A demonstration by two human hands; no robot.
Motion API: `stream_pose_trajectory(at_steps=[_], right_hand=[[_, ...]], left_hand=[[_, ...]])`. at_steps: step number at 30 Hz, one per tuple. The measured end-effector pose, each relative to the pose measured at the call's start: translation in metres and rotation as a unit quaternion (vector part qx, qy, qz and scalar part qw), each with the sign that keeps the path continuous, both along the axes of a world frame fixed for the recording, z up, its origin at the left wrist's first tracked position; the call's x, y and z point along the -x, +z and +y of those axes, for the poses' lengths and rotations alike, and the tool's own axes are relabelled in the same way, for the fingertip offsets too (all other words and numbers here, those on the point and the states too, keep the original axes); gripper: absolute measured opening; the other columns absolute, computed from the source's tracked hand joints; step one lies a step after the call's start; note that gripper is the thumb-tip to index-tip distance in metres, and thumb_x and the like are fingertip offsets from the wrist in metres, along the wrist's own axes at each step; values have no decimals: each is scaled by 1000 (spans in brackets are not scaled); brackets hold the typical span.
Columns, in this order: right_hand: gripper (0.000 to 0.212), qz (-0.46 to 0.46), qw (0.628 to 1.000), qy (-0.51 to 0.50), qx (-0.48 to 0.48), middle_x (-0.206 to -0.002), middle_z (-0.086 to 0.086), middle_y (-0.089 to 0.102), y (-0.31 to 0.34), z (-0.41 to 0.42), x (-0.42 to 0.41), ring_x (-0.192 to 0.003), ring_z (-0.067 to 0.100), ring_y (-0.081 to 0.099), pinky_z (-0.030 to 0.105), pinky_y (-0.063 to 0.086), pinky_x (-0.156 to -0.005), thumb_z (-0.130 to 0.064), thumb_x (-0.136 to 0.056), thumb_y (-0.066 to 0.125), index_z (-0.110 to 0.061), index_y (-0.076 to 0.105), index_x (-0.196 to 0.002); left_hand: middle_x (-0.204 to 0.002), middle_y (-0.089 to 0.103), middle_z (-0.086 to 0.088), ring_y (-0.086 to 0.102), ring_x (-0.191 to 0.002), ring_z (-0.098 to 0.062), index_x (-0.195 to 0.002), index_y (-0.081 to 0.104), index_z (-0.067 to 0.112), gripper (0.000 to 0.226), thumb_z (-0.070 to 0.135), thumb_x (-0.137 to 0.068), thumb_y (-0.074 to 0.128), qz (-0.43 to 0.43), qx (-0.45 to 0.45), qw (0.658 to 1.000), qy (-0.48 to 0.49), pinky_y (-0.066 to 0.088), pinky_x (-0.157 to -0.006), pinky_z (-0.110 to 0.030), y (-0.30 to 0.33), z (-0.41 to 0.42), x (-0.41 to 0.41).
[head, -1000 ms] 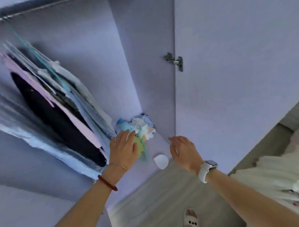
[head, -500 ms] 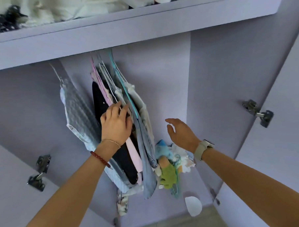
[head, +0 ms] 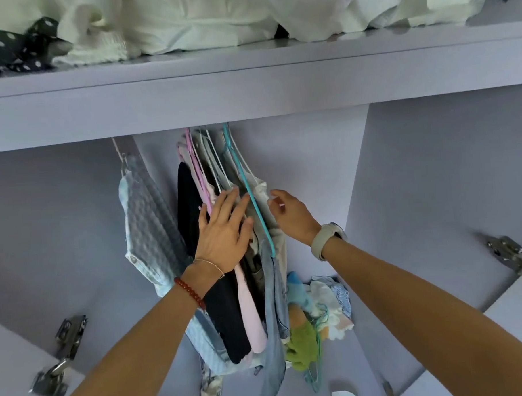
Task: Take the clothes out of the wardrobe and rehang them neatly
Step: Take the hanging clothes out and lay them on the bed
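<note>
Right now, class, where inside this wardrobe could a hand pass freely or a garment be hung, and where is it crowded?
Free: the stretch right of the teal hanger, up to the right side wall, and the gap between the light blue checked shirt and the left wall. Crowded: the bunched hanging clothes under the left hand and right hand, the pile below, and the top shelf.

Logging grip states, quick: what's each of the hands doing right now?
Left hand: open, straight fingers pressing the hanging clothes.
Right hand: at the white garment; grip cannot be told.
</note>
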State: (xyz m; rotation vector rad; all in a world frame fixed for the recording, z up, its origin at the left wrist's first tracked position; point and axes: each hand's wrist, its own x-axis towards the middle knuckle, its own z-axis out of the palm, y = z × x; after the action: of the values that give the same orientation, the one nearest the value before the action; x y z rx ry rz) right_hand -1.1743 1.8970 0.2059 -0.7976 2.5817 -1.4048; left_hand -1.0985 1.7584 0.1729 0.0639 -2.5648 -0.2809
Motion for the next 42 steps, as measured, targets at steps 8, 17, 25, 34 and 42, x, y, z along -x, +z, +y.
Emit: stream_pose_trajectory(at_steps=[8,17,25,34,42], right_hand=[[27,-57,994,-3,93,-95,4,57,4,-20,17,-88,16,51,26,40,-82,-19,-94,47,0,61,-108],[26,-38,998,25,34,-98,4,53,6,-26,23,-91,15,48,19,37,-73,-7,-95,37,-1,54,-114],[33,106,989,-98,20,-79,16,54,9,4,40,-80,26,47,29,35,-69,-18,-99,35,6,56,-96],[30,166,971,-170,-17,-75,12,59,-2,85,21,-73,32,55,32,40,-65,-22,-98,38,-2,60,-99],[58,312,906,-202,-203,-58,5,64,-22,231,-66,-53,28,61,25,40,-45,-50,-95,18,-12,61,-87]], left_hand=[[-145,39,-1,24,-139,-16,-133,46,18,60,48,-89,19,57,-49,997,-19,-1,-113,-51,11,-10,7],[-154,8,11,-10,-139,-7,-143,28,32,66,56,-85,7,-16,7,999,-39,-11,-112,-45,23,-8,18],[-153,23,6,5,-143,-16,-135,45,23,71,52,-81,9,-9,-10,1000,-23,-3,-115,-46,25,-3,17],[-148,28,-5,-2,-144,-21,-140,36,17,52,28,-89,38,-64,58,995,55,-8,-112,-51,58,38,34],[-156,9,-8,5,-143,-25,-148,8,11,61,24,-97,38,-43,-37,994,-97,9,-114,-45,42,122,62]])
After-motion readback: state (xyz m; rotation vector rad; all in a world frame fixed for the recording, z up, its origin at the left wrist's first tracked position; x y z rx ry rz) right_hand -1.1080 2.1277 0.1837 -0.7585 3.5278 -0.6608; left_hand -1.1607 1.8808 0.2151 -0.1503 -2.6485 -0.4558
